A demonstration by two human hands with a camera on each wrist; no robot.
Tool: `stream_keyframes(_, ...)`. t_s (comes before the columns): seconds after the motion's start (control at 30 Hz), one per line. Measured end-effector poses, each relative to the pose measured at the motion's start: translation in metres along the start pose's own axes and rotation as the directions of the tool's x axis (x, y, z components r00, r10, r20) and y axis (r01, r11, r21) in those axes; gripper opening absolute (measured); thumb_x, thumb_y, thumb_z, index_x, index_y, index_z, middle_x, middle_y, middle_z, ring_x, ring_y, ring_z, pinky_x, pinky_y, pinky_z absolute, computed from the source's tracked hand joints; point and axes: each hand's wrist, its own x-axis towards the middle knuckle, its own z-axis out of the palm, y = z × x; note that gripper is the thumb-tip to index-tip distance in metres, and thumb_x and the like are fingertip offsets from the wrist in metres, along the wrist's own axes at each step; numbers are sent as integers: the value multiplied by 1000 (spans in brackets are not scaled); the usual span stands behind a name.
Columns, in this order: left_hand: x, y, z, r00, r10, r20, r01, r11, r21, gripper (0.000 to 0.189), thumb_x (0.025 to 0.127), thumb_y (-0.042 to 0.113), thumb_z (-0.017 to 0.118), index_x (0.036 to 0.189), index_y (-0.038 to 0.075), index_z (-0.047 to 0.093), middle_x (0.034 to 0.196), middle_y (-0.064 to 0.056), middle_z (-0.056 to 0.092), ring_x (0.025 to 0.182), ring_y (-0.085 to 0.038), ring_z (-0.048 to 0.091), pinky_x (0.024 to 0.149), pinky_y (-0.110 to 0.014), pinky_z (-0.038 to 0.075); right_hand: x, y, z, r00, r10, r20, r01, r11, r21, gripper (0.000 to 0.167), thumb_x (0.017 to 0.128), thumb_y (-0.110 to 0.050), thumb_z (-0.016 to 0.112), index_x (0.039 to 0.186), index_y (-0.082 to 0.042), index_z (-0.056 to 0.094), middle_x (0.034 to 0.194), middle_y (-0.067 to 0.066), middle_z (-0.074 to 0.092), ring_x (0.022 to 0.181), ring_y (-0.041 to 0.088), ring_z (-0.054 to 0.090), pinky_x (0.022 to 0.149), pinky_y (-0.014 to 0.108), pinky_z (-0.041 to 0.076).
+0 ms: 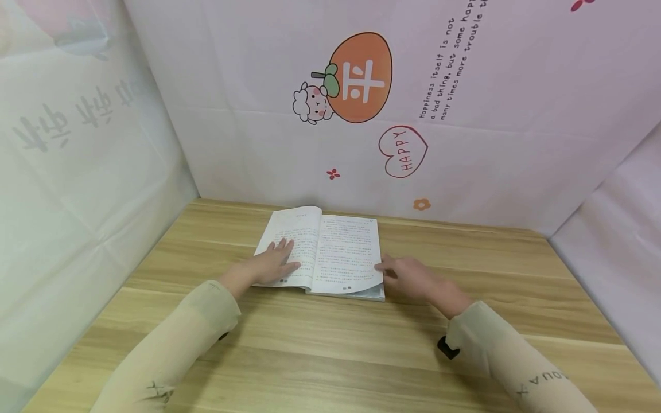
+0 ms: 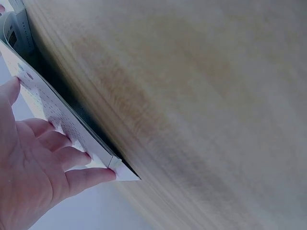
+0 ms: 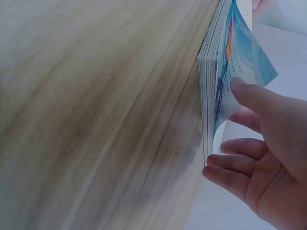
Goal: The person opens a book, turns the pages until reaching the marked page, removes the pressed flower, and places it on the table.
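An open book (image 1: 348, 246) with printed text lies on the wooden table. My left hand (image 1: 269, 264) rests on its left page (image 1: 296, 223), fingers spread. In the left wrist view, the fingertips of the left hand (image 2: 38, 163) touch the page (image 2: 62, 108) near the book's edge. At the book's right edge, my right hand (image 1: 410, 276) holds a page. The right wrist view shows this hand (image 3: 276, 158) pinching the lifted page (image 3: 254, 57), its thumb on the side with blue artwork. Its lower fingers are beside the thick stack of pages (image 3: 207, 81).
Bare wooden table (image 1: 320, 355) spreads in front of the book and to both sides. A white printed cloth (image 1: 248, 149) hangs close behind the book, with more white sheeting (image 1: 93, 201) at the left. A black band (image 1: 448, 347) shows at the right sleeve.
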Motion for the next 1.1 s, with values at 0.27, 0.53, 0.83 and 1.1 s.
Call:
stream_keyframes(0.27, 1, -1, 1, 1000, -14, -5, 14, 1000, -5, 77, 110, 46, 39, 162, -4, 11, 167, -28, 4, 151, -53, 2, 121, -61, 10, 4, 1, -1, 996, 43, -82, -42, 999, 16, 36, 103, -24, 65, 130, 0, 69, 114, 19, 72, 72, 15, 55, 71, 35, 51)
stream_keyframes(0.53, 1, -1, 0, 1000, -8, 0, 8, 1000, 0, 77, 110, 46, 39, 162, -3, 10, 167, -28, 3, 150, -54, 2, 121, -62, 10, 5, -11, 1, 987, 148, -63, -137, 979, 154, 76, 103, -43, 61, 162, -8, 29, 108, 29, 69, 70, 22, 62, 73, 41, 52)
stream_keyframes(0.83, 1, -1, 1, 1000, 0, -20, 0, 1000, 4, 77, 110, 47, 38, 163, -2, 10, 168, -26, 2, 151, -53, 2, 121, -61, 10, 13, -25, 6, 989, 127, -70, -99, 946, 309, 95, 101, -43, 65, 166, -9, 4, 98, 21, 67, 80, 23, 60, 66, 34, 49)
stream_keyframes(1.1, 1, 1, 1, 999, 10, -48, -10, 1000, 4, 77, 110, 47, 39, 163, 0, 11, 168, -24, 2, 152, -50, 2, 122, -60, 11, 22, -42, 16, 997, 40, -58, 1, 812, 584, 102, 102, -26, 66, 162, -7, -14, 168, 21, -3, 145, 39, 36, 112, 45, 39)
